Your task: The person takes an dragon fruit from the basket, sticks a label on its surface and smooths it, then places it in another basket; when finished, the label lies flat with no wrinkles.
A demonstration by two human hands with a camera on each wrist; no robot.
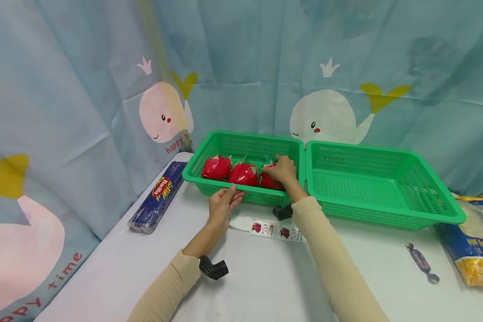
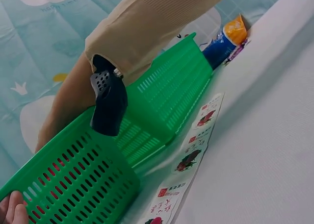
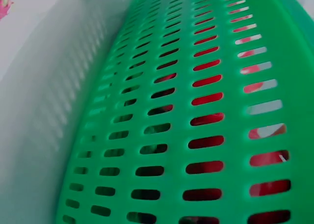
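Observation:
Three red dragon fruits lie side by side in the left green basket (image 1: pixel 249 193): a left one (image 1: pixel 216 167), a middle one (image 1: pixel 244 175) and a right one (image 1: pixel 269 181). From above, my right hand (image 1: pixel 283 170) grips the right dragon fruit, covering part of it. At the basket's front rim rests my left hand (image 1: pixel 222 205), thumb up and fingers against the outer wall. Its fingertips (image 2: pixel 14 207) show at the rim in the left wrist view. The right wrist view shows red fruit through the slotted basket wall (image 3: pixel 230 111), while the hand itself is out of sight.
A second green basket (image 1: pixel 354 181) stands at the right, side by side with the first. In front lies a strip of dragon fruit labels (image 1: pixel 275 230). A blue Barilla spaghetti pack (image 1: pixel 158 197) sits left; a purple wrapped candy (image 1: pixel 421 261) and a blue-yellow bag (image 1: pixel 476 246) lie right.

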